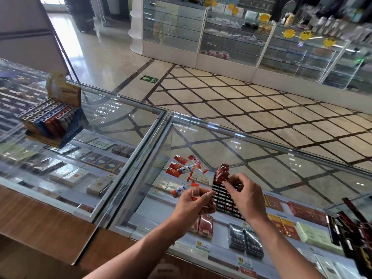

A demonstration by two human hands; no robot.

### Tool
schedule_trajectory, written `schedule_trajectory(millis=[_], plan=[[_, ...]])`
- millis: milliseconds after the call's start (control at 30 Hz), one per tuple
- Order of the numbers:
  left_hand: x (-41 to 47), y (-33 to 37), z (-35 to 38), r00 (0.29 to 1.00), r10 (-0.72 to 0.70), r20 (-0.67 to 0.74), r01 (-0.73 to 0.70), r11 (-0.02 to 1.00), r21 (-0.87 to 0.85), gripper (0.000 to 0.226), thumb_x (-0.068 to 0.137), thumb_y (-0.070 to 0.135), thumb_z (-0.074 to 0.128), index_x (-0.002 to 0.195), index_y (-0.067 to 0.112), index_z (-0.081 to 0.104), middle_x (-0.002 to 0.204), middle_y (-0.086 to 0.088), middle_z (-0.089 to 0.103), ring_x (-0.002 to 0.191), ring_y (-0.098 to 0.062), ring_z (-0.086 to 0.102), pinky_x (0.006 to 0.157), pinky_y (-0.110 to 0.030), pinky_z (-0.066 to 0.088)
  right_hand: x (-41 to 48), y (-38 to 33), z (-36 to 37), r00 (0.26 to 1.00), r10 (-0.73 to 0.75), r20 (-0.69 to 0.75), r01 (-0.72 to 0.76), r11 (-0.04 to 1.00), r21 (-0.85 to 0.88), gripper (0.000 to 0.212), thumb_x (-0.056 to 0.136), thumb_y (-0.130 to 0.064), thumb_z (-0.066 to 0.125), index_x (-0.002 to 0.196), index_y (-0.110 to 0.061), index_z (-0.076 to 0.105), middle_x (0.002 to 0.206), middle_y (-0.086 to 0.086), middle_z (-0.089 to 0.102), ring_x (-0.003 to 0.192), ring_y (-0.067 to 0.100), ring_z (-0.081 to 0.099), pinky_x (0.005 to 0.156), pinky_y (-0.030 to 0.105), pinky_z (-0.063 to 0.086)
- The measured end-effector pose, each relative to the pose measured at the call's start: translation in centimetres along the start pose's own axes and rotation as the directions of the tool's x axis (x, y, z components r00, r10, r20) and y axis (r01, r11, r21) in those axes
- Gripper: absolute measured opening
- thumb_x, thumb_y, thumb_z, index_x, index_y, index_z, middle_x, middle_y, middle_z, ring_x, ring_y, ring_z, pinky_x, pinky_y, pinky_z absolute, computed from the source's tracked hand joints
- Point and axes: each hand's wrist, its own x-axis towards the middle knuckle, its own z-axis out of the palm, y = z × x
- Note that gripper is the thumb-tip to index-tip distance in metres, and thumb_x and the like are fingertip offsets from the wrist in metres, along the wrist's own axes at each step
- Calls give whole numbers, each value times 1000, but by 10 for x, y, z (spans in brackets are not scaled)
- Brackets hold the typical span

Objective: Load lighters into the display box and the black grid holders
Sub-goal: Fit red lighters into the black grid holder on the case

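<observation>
One wide-angle camera, worn on the person's head, faces forward and down across the glass-topped, metal-framed display counter (281, 158); it sits near, with the left hand (193, 204) and right hand (241, 194) low in the middle; the cream diamond-tiled floor (241, 97) stretches away beyond.

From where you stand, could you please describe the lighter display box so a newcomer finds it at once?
Look at the left glass counter. On it stands the display box, blue cardboard with a yellow back card. It alone holds packed rows of metal-topped lighters.
</observation>
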Motion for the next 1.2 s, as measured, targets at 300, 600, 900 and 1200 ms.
schedule_trajectory(millis=[300, 600, 900, 1200], plan=[[0, 1, 2, 1000, -7, 23, 7, 1000, 17, 31, 94, 20, 68, 111, -6, 65, 90, -16, 68, 84, -24, 68, 83, -34, 57, 1, -17, -4, 973, -214, -91, 211, 977, -38, 26, 94, -29, 68, 118, -19, 72, 97, -2, 76, 80, 6, 70, 61, 18, 58], [0, -1, 1, 999, 22, 36, -24, 997, 67, 28, 93, 23, 68, 108, -1, 68, 91, -15, 69, 85, -25, 68, 84, -35, 58, -1, -28, -6, 980, -198, -19, 199, 977, 76, 25, 98, -38, 61, 112, -21, 71, 99, -10, 73, 81, -2, 68, 63, 16, 57], [0, -1, 3, 995, 56, 84, -72, 978, 197, 14, 101, 21, 63, 103, 9, 71, 98, -28, 69, 94, -42, 69, 95, -56, 57, -5, -48, -1, 922, -243, 301, 205, 967, 153, 35, 89, -61, 59, 108, -34, 72, 99, -22, 66, 90, 0, 63, 73, 18, 52], [6, 0, -1, 989, -16, 145, -34, 942, 334, 23, 102, 17, 62, 108, -5, 63, 75, -6, 67, 71, -22, 65, 76, -40, 57, -6, -54, -14, 910, -142, 388, 72, 979, 191, 23, 92, -35, 74, 114, -42, 69, 97, -22, 68, 73, 1, 59, 64, 23, 54]])
